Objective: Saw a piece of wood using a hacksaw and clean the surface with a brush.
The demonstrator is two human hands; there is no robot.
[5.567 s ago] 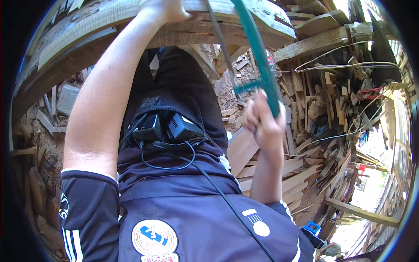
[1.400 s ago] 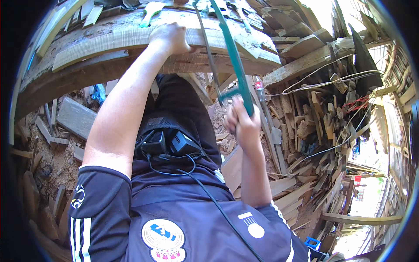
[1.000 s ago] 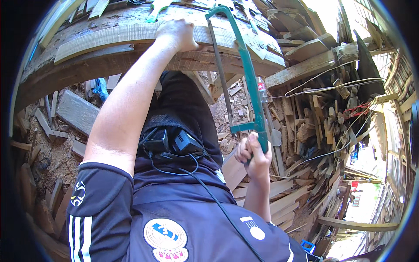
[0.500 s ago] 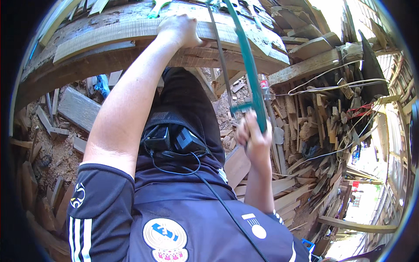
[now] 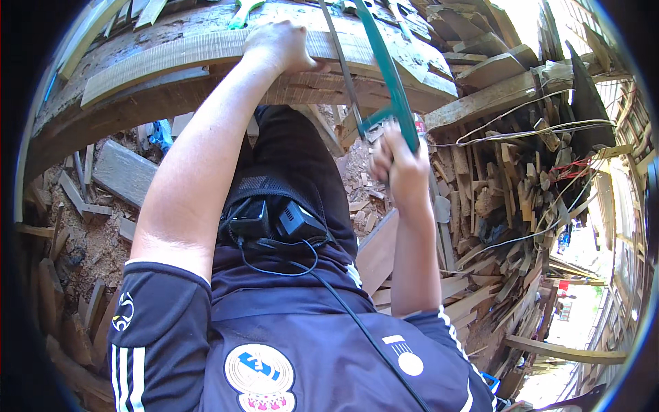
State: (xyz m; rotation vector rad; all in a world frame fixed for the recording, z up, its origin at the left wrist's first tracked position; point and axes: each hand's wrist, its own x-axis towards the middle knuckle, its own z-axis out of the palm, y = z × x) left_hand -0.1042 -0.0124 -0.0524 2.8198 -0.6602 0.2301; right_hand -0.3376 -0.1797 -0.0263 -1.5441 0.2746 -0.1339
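Observation:
A green-framed bow saw point(image 5: 390, 72) is in my right hand point(image 5: 400, 161), whose fingers are wrapped round its handle end. Its thin blade point(image 5: 341, 62) crosses a long wooden plank point(image 5: 165, 62), to the right of my left hand point(image 5: 278, 47). That hand is closed over the plank, with the thumb along the near edge. The plank lies along the near side of a rough timber bench point(image 5: 137, 101). The saw's far end runs out of the picture's top, and any cut in the wood is too small to make out.
A green-handled tool point(image 5: 244, 12) lies on the bench past my left hand. Offcuts and sawdust point(image 5: 96, 240) cover the floor at left. A large heap of scrap wood point(image 5: 501, 199) stands at right, with pale cables point(image 5: 535, 134) strung across it. A black cable point(image 5: 343, 312) hangs down my front.
My right hand has pushed the saw up and away from my body, sliding the blade along across the plank. My left hand stays in place on the wood.

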